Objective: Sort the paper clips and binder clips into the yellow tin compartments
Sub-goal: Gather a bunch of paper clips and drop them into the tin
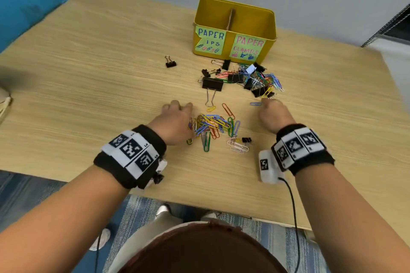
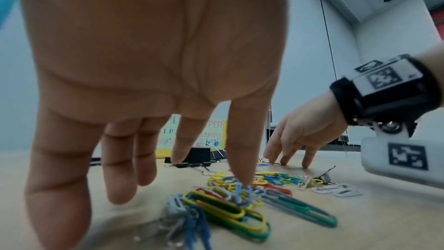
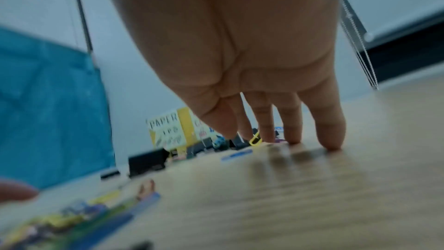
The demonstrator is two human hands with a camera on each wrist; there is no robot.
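The yellow tin (image 1: pixel 255 26) stands at the back of the table, split by a divider, with a "paper clips" label on the left and a "paper clamps" label on the right. A mixed heap of binder clips and paper clips (image 1: pixel 248 77) lies in front of it. Nearer me is a pile of coloured paper clips (image 1: pixel 213 125). My left hand (image 1: pixel 177 108) hovers at that pile's left edge with straight fingers (image 2: pixel 242 174), one tip touching the clips. My right hand (image 1: pixel 269 106) presses straight fingertips (image 3: pixel 330 140) on the table beside a blue paper clip (image 1: pixel 255 103) and holds nothing.
A lone black binder clip (image 1: pixel 170 63) lies left of the heap. A large binder clip (image 1: pixel 212 84) sits between the two piles. White paper clips (image 1: pixel 237 147) and a small binder clip (image 1: pixel 246 139) lie near my right wrist. The table's front edge (image 1: pixel 199 203) is close.
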